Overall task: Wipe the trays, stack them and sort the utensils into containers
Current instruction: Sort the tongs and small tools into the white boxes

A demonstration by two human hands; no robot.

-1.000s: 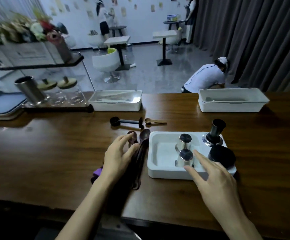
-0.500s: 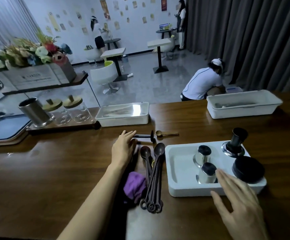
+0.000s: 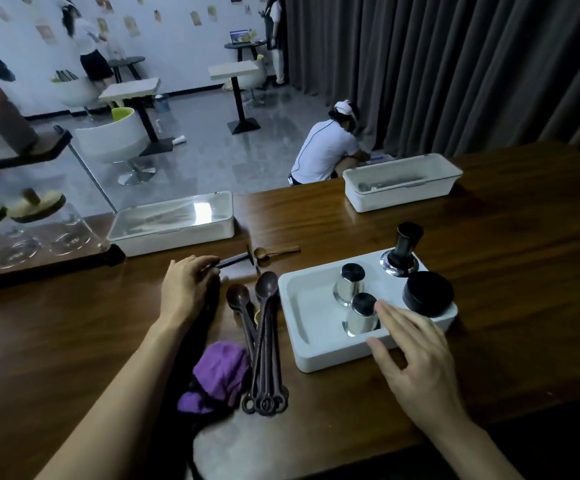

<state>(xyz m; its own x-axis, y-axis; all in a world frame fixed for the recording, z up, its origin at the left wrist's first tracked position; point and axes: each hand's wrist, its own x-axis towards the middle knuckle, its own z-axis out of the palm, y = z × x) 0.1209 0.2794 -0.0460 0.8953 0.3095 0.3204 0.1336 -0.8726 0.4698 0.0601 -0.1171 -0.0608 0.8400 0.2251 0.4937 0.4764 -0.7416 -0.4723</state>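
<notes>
Scoop (image 3: 236,261) end hidden under left hand (image 3: 184,289); jars (image 3: 35,233) blurred.

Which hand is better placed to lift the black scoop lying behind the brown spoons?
Left. The left hand pinches the black scoop at one end; the right hand hovers open over the white tray, farther away, beyond the brown spoons.

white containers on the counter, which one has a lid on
The far-left container, with a clear lid; the far-right container and near tray are open.
</notes>
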